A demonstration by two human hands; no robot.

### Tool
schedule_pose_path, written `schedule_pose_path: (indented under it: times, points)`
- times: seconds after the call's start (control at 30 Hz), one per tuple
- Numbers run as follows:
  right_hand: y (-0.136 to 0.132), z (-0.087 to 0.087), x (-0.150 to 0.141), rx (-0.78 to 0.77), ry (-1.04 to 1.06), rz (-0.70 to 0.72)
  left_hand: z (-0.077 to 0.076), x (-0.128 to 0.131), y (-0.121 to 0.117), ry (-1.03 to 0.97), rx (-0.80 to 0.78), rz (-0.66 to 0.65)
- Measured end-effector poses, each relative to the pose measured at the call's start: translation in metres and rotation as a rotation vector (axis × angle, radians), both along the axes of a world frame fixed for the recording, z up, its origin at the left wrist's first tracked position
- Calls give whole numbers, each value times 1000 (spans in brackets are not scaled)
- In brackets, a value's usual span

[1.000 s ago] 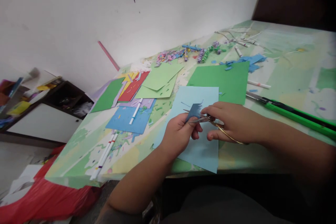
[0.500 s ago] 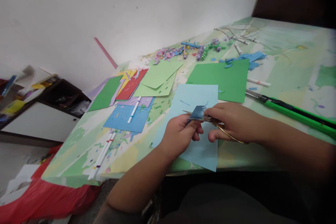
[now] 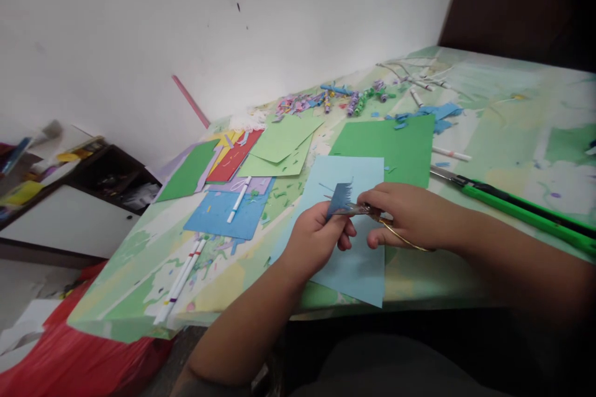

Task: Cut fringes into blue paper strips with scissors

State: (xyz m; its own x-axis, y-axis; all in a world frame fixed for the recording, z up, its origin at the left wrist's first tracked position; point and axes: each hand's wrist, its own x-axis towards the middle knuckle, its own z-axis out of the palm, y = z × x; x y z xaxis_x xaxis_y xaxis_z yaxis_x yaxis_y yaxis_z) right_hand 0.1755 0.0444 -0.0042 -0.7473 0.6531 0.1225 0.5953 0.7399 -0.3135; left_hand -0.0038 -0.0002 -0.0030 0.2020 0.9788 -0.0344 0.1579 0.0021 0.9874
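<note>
Pinched in my left hand (image 3: 316, 232) is a small dark blue piece of paper (image 3: 340, 197), its right edge cut into a fine fringe. My right hand (image 3: 400, 214) grips a pair of scissors (image 3: 358, 209) with gold-coloured handles, the blades pointing left at the fringed paper. Whether the blades are parted I cannot tell. Both hands are above a light blue sheet (image 3: 356, 273) at the table's near edge. Thin dark snippets lie on that sheet. A green sheet (image 3: 386, 142) is just behind it.
A large green box cutter (image 3: 521, 208) lies right of my right hand. Coloured sheets, including a blue one (image 3: 223, 214) and a red one (image 3: 235, 158), spread to the left. White markers (image 3: 181, 279) lie near the left edge. Paper scraps and fringed rolls (image 3: 354, 102) sit at the back.
The dark blue paper is now more upright, with its fringe showing more clearly. Both hands keep their grip, and the whole view has shifted slightly.
</note>
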Motion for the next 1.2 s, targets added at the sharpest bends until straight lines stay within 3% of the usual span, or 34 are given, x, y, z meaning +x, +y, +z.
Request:
schedule_pose_path:
  times: [0.4,0.87,1.2]
  points:
    - [-1,1,0,-39,10,60,-3,-1,0,144,36,-37]
    - [-3,2,1,92,-27,4,2,2,-2,-6,-48,-26]
    - [-1,4,1,29,-57,-25,2,1,-1,69,-52,-26]
